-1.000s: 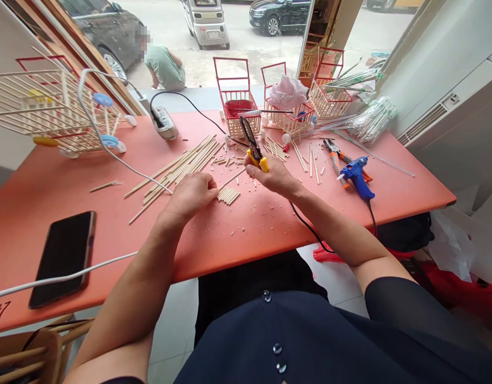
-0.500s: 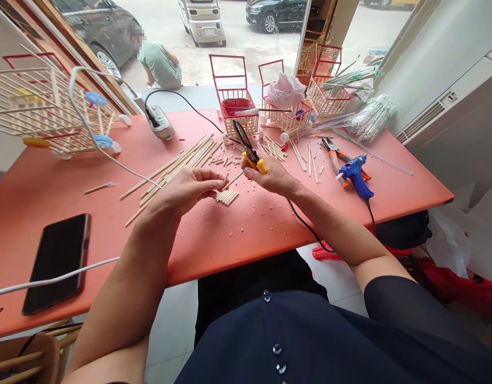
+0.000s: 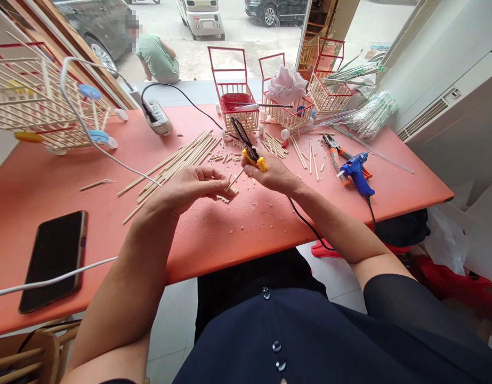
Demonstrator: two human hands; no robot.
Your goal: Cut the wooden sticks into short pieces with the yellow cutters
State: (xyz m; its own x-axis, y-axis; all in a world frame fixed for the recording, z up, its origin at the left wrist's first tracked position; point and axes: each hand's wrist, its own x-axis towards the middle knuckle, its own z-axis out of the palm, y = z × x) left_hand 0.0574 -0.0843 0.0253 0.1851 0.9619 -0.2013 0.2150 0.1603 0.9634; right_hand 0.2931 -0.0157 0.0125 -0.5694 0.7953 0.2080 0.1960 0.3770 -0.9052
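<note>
My left hand (image 3: 200, 185) is over the table with thumb and fingers closed together at the tips. A short pale wooden stick (image 3: 234, 180) runs from these fingertips to my right hand. My right hand (image 3: 272, 173) is wrapped round pliers (image 3: 249, 152) with yellow handles, their dark jaws pointing up and away from me. Under my left fingertips lies a row of short cut sticks (image 3: 223, 199), partly hidden by the hand. Long wooden sticks (image 3: 182, 164) lie in a loose bundle beyond my left hand. Small cut pieces (image 3: 225, 158) are scattered beyond the hands.
Stick-built toy carts stand at the back, one with a red bowl (image 3: 234, 101), and a larger cart (image 3: 38, 101) at left. A blue glue gun (image 3: 357, 173) and orange-handled pliers (image 3: 333, 154) lie right. A phone (image 3: 54, 261), cables and a power strip (image 3: 160, 118) are left.
My left hand has shifted slightly right, its fingertips now at the stick's end and covering more of the short row. My right hand with the pliers has hardly moved.
</note>
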